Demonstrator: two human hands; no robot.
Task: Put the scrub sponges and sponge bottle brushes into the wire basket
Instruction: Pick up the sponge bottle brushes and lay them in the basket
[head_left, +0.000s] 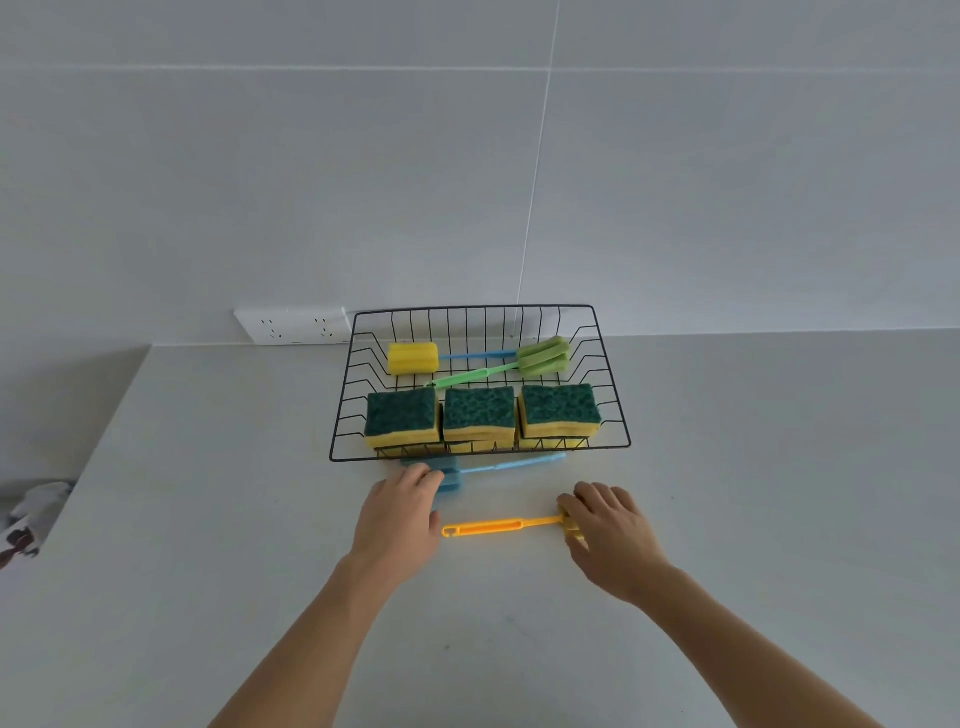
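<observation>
The left hand (402, 506) curls onto the blue brush (470, 474) just before the wire basket (480, 453); the right hand (605, 525) grips the orange brush (488, 527) by its head. Best lift each clear of the rim; lay both behind the scrub sponges (480, 415).

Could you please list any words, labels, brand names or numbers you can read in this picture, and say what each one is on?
None: no readable text shows on the wire basket, the scrub sponges, the bottle brushes or the wall socket.
</observation>
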